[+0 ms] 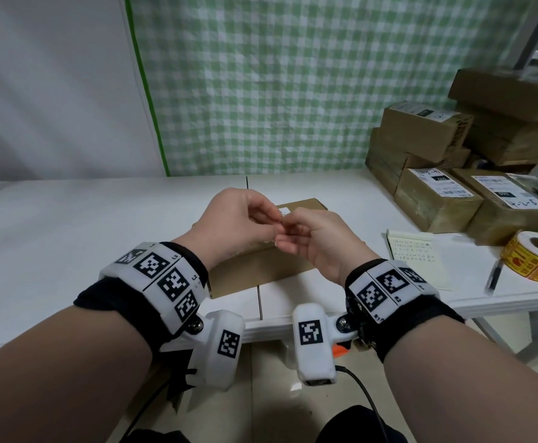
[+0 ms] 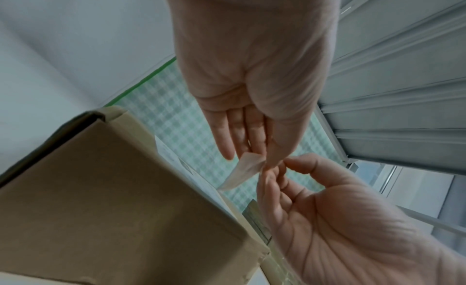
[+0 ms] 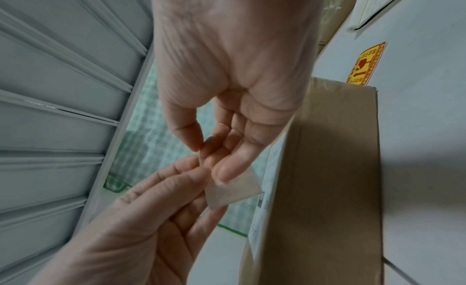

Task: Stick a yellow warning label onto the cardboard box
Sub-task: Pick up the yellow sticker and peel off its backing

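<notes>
A flat cardboard box point(image 1: 261, 270) lies on the white table point(image 1: 69, 235) right below my hands, with a white shipping label point(image 1: 283, 212) on its far end. Both hands meet above it. My left hand point(image 1: 272, 223) and right hand point(image 1: 288, 228) each pinch the same small pale paper strip point(image 2: 242, 169), which is hidden in the head view. In the right wrist view my right thumb lies on the strip point(image 3: 234, 191) beside the box point(image 3: 327, 169). Only its pale side shows, so its print is hidden. The roll of yellow warning labels point(image 1: 532, 259) sits at the right.
Taped cardboard parcels point(image 1: 437, 199) are stacked at the back right of the table. A notepad point(image 1: 416, 254) and a black pen point(image 1: 494, 278) lie between the box and the roll. A green checked cloth point(image 1: 277, 91) hangs behind. A yellow label point(image 3: 367, 64) shows beyond the box.
</notes>
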Motion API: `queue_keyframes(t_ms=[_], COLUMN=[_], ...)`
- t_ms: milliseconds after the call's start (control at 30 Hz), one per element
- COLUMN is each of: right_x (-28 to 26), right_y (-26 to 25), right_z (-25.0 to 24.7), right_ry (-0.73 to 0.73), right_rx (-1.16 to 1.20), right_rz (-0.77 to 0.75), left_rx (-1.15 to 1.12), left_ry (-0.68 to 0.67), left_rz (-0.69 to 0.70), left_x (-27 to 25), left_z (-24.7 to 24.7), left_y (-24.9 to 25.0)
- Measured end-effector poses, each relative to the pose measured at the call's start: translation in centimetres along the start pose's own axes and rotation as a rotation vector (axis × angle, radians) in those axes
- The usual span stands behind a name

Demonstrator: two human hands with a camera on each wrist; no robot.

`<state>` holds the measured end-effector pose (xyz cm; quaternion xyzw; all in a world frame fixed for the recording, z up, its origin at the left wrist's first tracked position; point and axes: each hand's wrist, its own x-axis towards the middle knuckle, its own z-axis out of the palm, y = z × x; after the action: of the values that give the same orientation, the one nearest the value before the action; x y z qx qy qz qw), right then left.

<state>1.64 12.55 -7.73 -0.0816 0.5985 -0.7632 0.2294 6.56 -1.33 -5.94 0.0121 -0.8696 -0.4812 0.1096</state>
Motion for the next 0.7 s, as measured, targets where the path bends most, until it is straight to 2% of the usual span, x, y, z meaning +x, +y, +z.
queue_keyframes(t_ms=[467,700], right_x=[-0.27,-0.56], right_y=[-0.14,-0.06], right_z=[0.31,0.03], right_ry=[-0.038,-0.078], right_rx=[0.025,0.082], right_rz=[0.095,0.093], left_rx=[0.169,0.191], left_ry=[0.1,0.145], left_rz=[0.123,0.132], left_x=[-0.18,-0.26], left_z=[0.15,0.22], left_y=[-0.18,-0.19])
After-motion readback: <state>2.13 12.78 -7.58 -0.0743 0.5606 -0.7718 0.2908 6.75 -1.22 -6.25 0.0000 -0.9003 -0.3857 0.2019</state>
